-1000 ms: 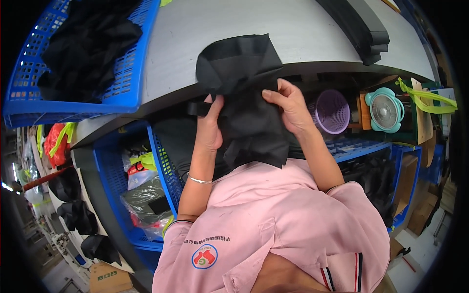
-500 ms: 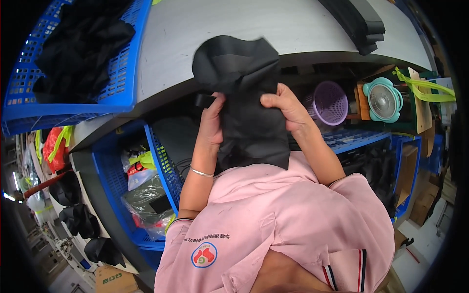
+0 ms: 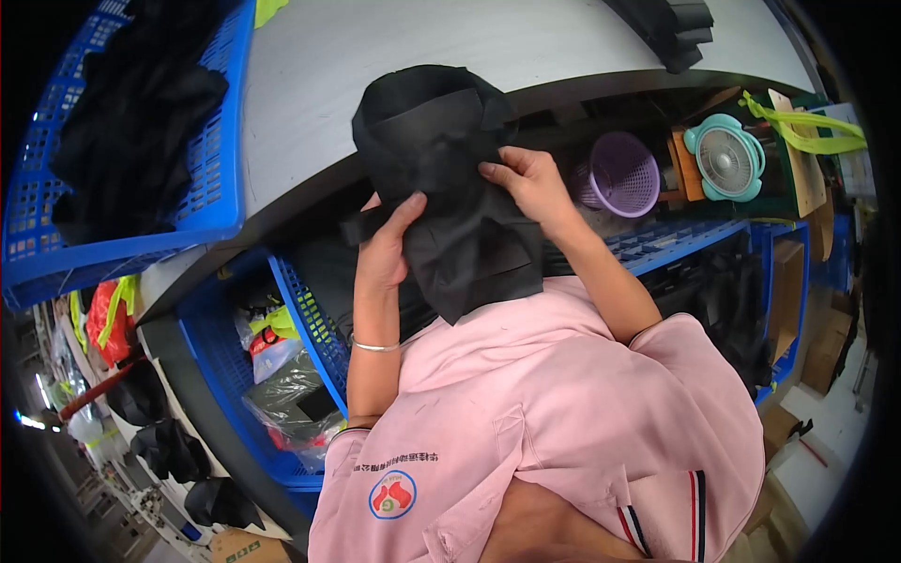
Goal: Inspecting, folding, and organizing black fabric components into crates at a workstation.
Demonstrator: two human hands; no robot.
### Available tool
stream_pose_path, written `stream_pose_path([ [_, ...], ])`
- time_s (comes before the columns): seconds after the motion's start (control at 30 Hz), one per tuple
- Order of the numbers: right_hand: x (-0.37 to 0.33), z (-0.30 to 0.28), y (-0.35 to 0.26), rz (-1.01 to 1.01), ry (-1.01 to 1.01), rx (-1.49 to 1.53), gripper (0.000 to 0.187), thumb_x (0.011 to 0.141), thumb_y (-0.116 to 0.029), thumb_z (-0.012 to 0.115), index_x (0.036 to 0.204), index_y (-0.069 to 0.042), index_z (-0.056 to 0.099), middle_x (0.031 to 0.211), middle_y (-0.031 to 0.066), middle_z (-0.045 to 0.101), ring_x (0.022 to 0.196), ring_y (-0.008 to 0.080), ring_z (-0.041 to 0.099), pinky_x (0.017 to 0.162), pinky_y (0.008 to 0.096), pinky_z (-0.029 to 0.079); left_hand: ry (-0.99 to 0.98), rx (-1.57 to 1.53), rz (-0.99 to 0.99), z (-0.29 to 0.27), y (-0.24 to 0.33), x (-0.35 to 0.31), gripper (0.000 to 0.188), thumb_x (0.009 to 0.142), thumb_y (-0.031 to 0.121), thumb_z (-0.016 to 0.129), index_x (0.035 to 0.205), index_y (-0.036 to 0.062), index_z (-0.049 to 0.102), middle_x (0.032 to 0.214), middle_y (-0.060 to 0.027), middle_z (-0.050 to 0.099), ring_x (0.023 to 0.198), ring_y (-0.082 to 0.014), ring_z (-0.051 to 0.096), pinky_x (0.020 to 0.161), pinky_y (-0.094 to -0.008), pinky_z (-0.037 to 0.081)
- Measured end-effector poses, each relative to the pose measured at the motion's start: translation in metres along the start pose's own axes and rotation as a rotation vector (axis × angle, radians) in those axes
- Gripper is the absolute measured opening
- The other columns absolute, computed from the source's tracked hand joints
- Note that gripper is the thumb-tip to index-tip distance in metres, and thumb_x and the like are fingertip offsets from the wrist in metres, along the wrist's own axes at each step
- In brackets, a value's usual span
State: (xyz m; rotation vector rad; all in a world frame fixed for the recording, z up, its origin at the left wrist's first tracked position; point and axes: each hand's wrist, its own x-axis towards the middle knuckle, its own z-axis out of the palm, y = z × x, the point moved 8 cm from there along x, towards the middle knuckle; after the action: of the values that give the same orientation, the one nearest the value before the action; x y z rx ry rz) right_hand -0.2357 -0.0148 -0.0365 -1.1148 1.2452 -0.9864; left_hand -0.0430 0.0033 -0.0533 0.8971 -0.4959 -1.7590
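The left hand [image 3: 385, 246] and right hand [image 3: 537, 190] pinch the black fabric piece [image 3: 441, 183] by its sides near the table [image 3: 305, 84], its lower end, flatter half a second ago, now creased to a slanting point. Cloth partly hides the left hand (its thumb shows on top), and the upper border cuts off the black strips [image 3: 666, 30]

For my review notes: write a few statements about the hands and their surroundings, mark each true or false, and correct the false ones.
1. The left hand and right hand both hold the black fabric piece. True.
2. The bangle is on the right forearm. False: it is on the left.
3. The purple basket is left of the turquoise fan. True.
4. The upper-left blue basket holds red cloth. False: it holds black material.
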Motion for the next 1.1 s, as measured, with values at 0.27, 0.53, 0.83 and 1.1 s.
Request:
stream_pose_path([
  [0.27,-0.005,0.005,-0.032,-0.056,-0.111,0.117,0.015,0.088,-0.011,0.074,0.089,0.001,0.066,0.077,-0.0028,0.065,0.072,0.0009,0.055,0.064,0.0175,0.045,0.073,-0.139,-0.166,0.002,-0.013,-0.002,0.040,0.088,0.009,0.072,0.125,0.0007,0.060,0.119,-0.0130,0.067,0.108,-0.0236,0.065,0.099,-0.0374,0.051],
  [0.53,-0.032,-0.029,-0.134,-0.719,0.211,-0.634,0.051,0.084,0.004,0.067,0.134,-0.004,0.056,0.144,0.0163,0.050,0.127,0.0285,0.054,0.096,0.0344,0.049,-0.077,0.257,0.010,0.006,0.022,-0.005,0.037,0.088,0.014,0.072,0.121,0.0001,0.065,0.113,-0.0072,0.069,0.102,-0.0173,0.064,0.091,-0.0312,0.052],
  [0.83,-0.057,0.023,-0.153,-0.877,-0.429,-0.936,0.023,0.067,-0.003,0.076,0.075,-0.002,0.055,0.104,0.0115,0.068,0.114,0.0313,0.061,0.115,0.0539,0.029,-0.358,0.592,0.371,0.022,0.073,-0.018,0.030,0.093,0.022,0.070,0.111,-0.0006,0.065,0.093,-0.0007,0.066,0.090,-0.0077,0.054,0.085,-0.0266,0.045],
  [1.1,-0.054,-0.013,-0.173,-0.740,-0.257,-0.248,0.037,0.064,-0.014,0.080,0.066,-0.004,0.044,0.071,0.0045,0.051,0.078,0.0214,0.055,0.114,0.0520,0.028,-0.428,0.687,0.320,0.029,0.077,-0.044,0.031,0.092,0.025,0.071,0.106,-0.0024,0.067,0.093,-0.0070,0.070,0.088,-0.0113,0.058,0.083,-0.0282,0.047],
])
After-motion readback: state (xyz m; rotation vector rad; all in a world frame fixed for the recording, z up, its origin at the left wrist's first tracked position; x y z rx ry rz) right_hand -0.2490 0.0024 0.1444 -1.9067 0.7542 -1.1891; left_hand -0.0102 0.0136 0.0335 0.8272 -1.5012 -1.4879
